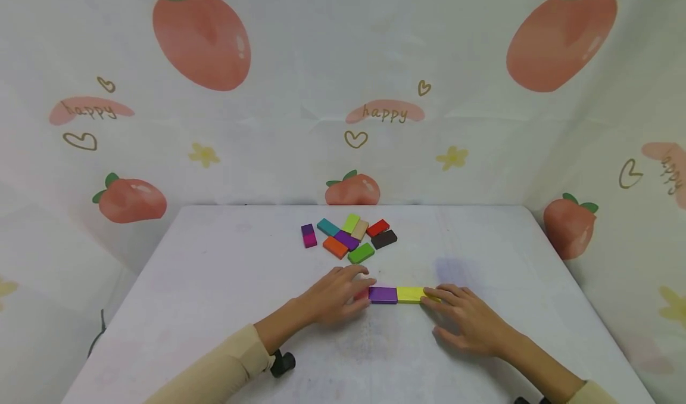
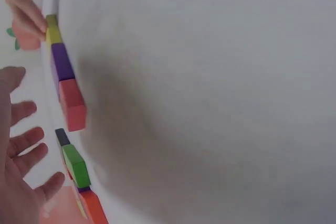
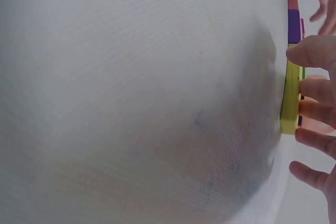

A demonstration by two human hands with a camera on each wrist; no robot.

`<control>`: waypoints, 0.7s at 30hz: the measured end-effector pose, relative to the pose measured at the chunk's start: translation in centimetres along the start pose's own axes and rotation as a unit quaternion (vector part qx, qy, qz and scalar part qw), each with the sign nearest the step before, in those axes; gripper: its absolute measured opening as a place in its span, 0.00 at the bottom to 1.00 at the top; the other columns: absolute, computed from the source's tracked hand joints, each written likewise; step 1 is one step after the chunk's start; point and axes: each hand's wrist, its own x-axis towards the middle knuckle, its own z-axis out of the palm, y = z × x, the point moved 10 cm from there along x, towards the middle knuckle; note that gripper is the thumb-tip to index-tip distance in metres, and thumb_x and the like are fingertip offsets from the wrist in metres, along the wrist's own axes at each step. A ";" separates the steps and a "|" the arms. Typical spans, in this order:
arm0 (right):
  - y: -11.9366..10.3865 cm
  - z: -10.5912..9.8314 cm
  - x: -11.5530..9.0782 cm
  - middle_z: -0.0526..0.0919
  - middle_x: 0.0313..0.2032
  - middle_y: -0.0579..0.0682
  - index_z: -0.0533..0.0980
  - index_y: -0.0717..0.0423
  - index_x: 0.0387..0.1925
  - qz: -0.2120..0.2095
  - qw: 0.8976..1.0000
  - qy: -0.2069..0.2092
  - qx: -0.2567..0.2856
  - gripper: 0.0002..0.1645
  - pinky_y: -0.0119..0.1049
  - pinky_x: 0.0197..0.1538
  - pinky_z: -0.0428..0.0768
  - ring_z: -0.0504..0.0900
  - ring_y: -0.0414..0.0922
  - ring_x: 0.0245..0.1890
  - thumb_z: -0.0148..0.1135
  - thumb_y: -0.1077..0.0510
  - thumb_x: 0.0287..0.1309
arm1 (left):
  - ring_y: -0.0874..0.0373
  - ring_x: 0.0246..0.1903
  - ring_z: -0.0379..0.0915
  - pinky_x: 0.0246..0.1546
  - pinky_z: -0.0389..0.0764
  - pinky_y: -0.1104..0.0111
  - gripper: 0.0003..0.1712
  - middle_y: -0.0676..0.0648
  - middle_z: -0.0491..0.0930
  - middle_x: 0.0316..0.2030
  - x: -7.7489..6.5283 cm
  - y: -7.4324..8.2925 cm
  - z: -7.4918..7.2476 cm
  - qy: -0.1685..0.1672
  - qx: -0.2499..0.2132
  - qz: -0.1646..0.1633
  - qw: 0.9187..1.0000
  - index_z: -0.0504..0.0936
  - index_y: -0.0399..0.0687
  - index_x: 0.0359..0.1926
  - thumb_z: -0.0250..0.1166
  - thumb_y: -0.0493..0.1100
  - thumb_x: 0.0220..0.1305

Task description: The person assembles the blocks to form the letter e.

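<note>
A red block, a purple block and a yellow block lie end to end in a straight row on the table. My left hand is over the red end and partly hides it in the head view. Its fingers are spread and hold nothing; in the left wrist view they stand apart from the blocks. At the other end, my right hand has its fingertips at the yellow block, also seen in the right wrist view. Those fingers are spread, not curled round it; contact is hard to tell.
Behind the row lies a loose group of coloured blocks, among them a green one, an orange one, a dark one and a teal one. A purple-and-magenta pair sits left of them. A patterned cloth hangs behind the white table.
</note>
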 end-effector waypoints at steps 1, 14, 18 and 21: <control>0.0 0.0 0.1 0.78 0.60 0.50 0.79 0.52 0.59 -0.001 1.000 0.000 0.000 0.34 0.51 0.49 0.80 0.75 0.49 0.56 0.74 0.49 0.48 | 0.55 0.66 0.65 0.63 0.72 0.54 0.28 0.48 0.72 0.64 0.4 -0.2 -0.1 0.002 0.002 -0.009 1.000 0.75 0.54 0.67 0.58 0.56 0.71; 0.0 0.3 0.2 0.79 0.60 0.50 0.80 0.50 0.59 0.015 1.000 -0.018 -0.006 0.34 0.53 0.50 0.81 0.76 0.50 0.56 0.74 0.47 0.49 | 0.52 0.71 0.59 0.65 0.68 0.49 0.33 0.46 0.65 0.71 5.8 -2.4 -0.2 -0.014 0.046 -0.120 0.992 0.70 0.48 0.71 0.57 0.57 0.71; 0.0 0.4 0.2 0.79 0.60 0.50 0.80 0.50 0.59 0.015 1.000 -0.018 -0.005 0.34 0.53 0.50 0.81 0.76 0.50 0.56 0.74 0.47 0.49 | 0.51 0.73 0.55 0.67 0.63 0.46 0.35 0.47 0.62 0.74 6.7 -2.9 0.5 -0.034 0.040 -0.145 0.988 0.66 0.49 0.73 0.56 0.58 0.71; 0.0 0.4 0.2 0.79 0.61 0.50 0.80 0.50 0.59 0.015 1.000 -0.019 -0.006 0.34 0.53 0.50 0.81 0.76 0.50 0.56 0.74 0.47 0.49 | 0.51 0.75 0.51 0.69 0.60 0.44 0.36 0.48 0.59 0.75 7.0 -3.3 1.1 -0.048 0.032 -0.168 0.984 0.64 0.51 0.75 0.55 0.59 0.72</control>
